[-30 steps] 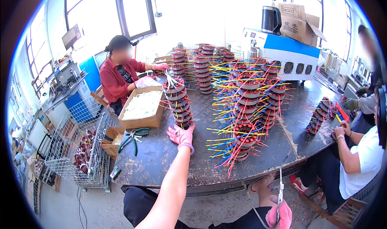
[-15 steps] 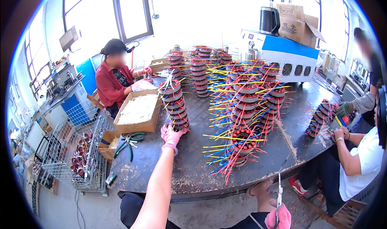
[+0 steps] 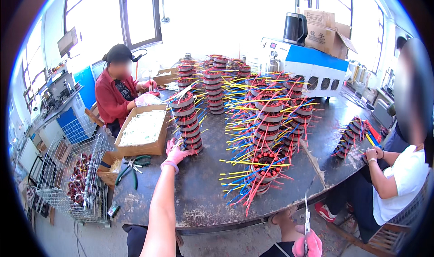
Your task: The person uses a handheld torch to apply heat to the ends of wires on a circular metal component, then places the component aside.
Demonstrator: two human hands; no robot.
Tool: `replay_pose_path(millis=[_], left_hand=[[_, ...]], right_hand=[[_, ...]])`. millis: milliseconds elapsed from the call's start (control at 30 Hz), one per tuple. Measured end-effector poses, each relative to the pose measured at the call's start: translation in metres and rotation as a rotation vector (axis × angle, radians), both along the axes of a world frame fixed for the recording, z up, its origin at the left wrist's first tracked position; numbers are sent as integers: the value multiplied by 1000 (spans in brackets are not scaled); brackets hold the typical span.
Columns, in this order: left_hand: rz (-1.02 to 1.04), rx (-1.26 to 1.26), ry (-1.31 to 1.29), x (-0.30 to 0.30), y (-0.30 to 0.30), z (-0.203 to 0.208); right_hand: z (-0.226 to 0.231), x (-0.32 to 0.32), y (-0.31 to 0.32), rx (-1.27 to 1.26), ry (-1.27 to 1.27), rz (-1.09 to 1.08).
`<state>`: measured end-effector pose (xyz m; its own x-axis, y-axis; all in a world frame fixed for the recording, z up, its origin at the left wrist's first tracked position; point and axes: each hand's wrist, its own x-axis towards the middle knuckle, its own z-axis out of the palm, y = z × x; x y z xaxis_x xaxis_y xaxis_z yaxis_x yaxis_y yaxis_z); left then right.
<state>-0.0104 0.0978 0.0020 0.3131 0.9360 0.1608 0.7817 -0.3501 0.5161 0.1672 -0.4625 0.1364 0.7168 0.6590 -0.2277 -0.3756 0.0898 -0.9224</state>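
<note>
My left hand [image 3: 175, 154], in a pink glove, is closed round the lower left side of a tall stack of motor stators [image 3: 186, 121]. The stack stands upright on the dark table, with red windings and white ties at its top. Low at the picture's bottom edge, my right hand [image 3: 307, 244], also gloved in pink, grips a slim metal tool [image 3: 307, 218] with a thin bent tip pointing up. Between the hands stands a wired stator stack [image 3: 266, 166] with red, blue and yellow leads sticking out.
Green-handled pliers [image 3: 132, 168] lie beside a cardboard box [image 3: 142, 132] of white strips. More stator stacks [image 3: 270, 116] fill the table's middle and back. A wire cart [image 3: 74, 184] stands at the left. One person [image 3: 115, 92] works at far left, another [image 3: 393, 180] at right.
The view has swung a little to the right, so the scene sits further left. My left hand has shifted slightly left around the stack's base. My right hand keeps the tool.
</note>
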Motion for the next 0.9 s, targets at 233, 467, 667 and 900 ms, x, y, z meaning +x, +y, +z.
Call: replay_pose_path(millis=[233, 467, 667, 900], left_hand=[[287, -39, -224, 22, -69, 5], [549, -96, -212, 65, -81, 34], [698, 13, -51, 81, -65, 13], [628, 143, -17, 70, -44, 2]], right_hand=[[-9, -2, -4, 72, 1, 78], [-4, 7, -15, 88, -3, 72], [-14, 16, -13, 125, -26, 104], [-9, 25, -5, 92, 22, 76]])
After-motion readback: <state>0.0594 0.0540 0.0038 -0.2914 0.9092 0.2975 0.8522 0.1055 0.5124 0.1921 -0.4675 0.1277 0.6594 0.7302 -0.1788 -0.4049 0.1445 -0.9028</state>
